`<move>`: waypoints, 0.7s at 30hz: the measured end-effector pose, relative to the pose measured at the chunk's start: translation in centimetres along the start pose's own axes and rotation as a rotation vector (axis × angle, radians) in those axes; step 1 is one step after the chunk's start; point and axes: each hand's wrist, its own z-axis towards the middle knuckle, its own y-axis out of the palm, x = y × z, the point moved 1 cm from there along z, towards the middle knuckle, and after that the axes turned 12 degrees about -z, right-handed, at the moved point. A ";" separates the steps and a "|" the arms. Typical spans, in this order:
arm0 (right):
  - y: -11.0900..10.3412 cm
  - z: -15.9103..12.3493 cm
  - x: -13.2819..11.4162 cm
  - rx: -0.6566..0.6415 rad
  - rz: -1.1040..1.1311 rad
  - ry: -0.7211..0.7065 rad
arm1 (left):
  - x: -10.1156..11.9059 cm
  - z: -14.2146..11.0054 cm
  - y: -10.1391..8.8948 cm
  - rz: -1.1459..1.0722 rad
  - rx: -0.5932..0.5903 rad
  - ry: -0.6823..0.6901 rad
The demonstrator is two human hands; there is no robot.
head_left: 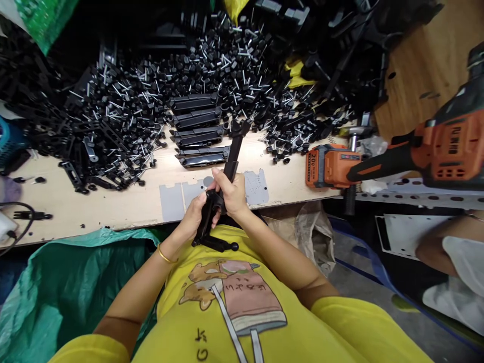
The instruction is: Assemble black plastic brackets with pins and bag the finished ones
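Both my hands are closed around a black jointed arm bracket in front of my shirt, at the bench edge. My left hand grips it near the middle joint, thumb on top. My right hand wraps the bar just above that joint. From the joint the upper bar points away over the bench, and a lower link with a ball end hangs towards me. Several folded black arms lie in a row just beyond my hands. Grey flat patches are on the bench under and beside my hands.
A large heap of black knobs with silver screws covers the back of the bench. An orange cordless drill lies at right, near a hammer. A green sack hangs at lower left. Another person's arm shows at far right.
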 end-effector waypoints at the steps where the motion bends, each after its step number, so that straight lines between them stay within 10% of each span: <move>1: -0.4 0.5 0.1 0.015 0.010 0.018 | 0.5 0.1 -0.1 0.055 -0.032 -0.003; 6: -2.5 3.1 0.2 0.331 0.148 0.066 | 2.9 -1.3 0.6 0.834 -0.250 0.286; 10: -1.5 3.2 0.1 0.399 0.220 0.082 | 1.5 -1.9 2.2 1.484 0.092 0.523; 15: -0.5 2.0 0.2 0.270 0.094 -0.018 | 0.2 0.5 2.6 1.468 0.321 0.616; 21: -7.2 -0.4 -2.1 0.224 -0.832 -0.442 | 3.2 0.1 0.0 1.486 0.277 0.508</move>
